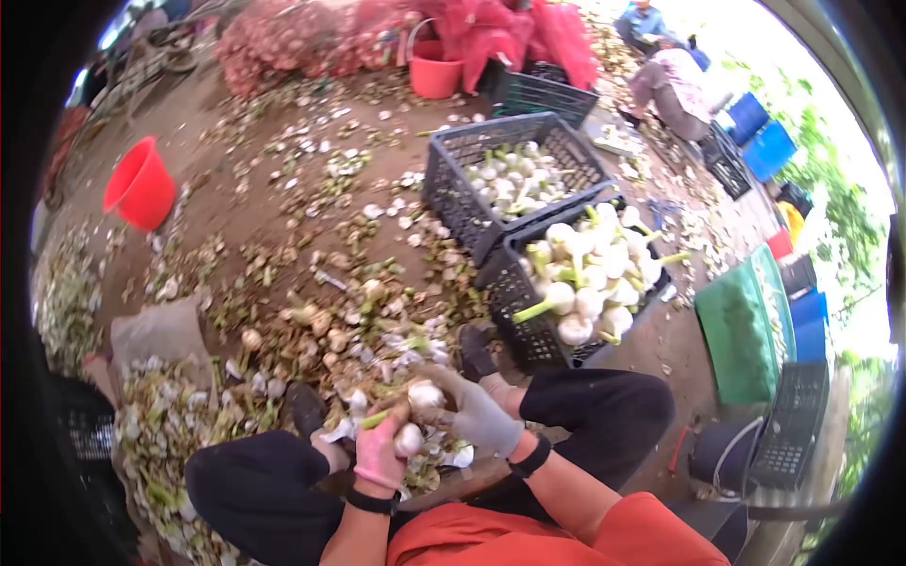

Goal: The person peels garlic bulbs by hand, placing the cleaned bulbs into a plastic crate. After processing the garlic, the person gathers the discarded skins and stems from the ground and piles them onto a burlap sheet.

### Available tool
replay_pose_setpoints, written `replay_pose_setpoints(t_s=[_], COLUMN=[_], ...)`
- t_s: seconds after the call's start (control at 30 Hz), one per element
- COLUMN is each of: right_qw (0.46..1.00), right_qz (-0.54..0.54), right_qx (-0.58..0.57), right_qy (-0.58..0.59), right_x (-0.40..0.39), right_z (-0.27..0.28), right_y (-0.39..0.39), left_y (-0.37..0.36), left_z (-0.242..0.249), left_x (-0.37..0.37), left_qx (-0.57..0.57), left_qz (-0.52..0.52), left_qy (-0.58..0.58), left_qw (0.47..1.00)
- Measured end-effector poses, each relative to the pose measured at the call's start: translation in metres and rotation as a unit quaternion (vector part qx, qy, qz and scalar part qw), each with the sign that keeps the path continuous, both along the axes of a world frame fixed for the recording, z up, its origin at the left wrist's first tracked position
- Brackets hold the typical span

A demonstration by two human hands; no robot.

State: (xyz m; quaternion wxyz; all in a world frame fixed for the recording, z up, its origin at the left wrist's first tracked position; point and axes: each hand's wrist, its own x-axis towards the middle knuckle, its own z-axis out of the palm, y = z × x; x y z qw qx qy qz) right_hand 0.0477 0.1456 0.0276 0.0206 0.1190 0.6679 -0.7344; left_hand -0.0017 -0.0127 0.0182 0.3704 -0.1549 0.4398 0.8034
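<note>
Between my knees, my left hand (379, 451), in a pinkish glove, is closed around garlic, with a green stem (376, 419) sticking out to its left. A white garlic bulb (409, 441) shows against its fingers. My right hand (483, 415), in a grey-white glove, has its fingers curled over another garlic bulb (427, 394) just above. The two hands are close together, and their fingertips are partly hidden. Loose garlic skins and stem bits lie on the ground below. Ahead of my right knee, a black plastic crate (528, 332) holds a heap of peeled-looking white garlic bulbs (590, 283).
Behind that crate stands a second grey crate (462, 212) of garlic. A red bucket (142, 184) sits at left, another red bucket (436, 74) by the red mesh sacks (293, 42). A green container (741, 330) stands at right. Two people crouch at the far right.
</note>
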Motion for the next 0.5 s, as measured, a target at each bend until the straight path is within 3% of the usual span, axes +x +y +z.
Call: replay_pose_setpoints(t_s=[0.03,0.07,0.23,0.3,0.33,0.4,0.43,0.47,0.5], right_qw=[1.000,0.993,0.985,0.998,0.998,0.976,0.992,0.977,0.909], right_qz=[0.014,-0.001,-0.003,0.042,0.042,0.079,0.123,0.062,-0.005], right_qx=[0.021,0.113,0.164,0.031,0.029,-0.192,0.019,-0.204,-0.415], right_qy=[-0.002,0.037,0.057,-0.038,-0.036,-0.058,0.034,0.013,-0.016], right_x=[0.003,0.007,0.013,0.014,0.015,0.015,0.021,0.023,0.023], right_z=[0.002,0.007,0.033,0.042,0.036,0.024,0.032,0.018,0.008], right_y=[0.002,0.004,0.017,0.027,0.034,0.049,0.061,0.067,0.069], left_y=[0.007,0.013,0.023,0.021,0.020,0.022,0.020,0.018,0.017], left_z=[0.007,0.004,0.009,0.009,0.012,0.009,0.004,-0.012,-0.024], left_x=[0.004,0.006,0.008,0.008,0.008,0.005,0.004,0.000,-0.001], left_qx=[-0.022,-0.040,-0.006,0.043,0.075,0.085,0.095,0.153,0.050], left_qz=[-0.011,-0.004,-0.010,-0.034,-0.056,-0.083,-0.107,-0.116,-0.158], left_qy=[0.017,0.044,0.005,-0.052,-0.045,-0.042,-0.042,-0.057,0.123], left_qw=[1.000,0.998,1.000,0.997,0.995,0.992,0.989,0.980,0.978])
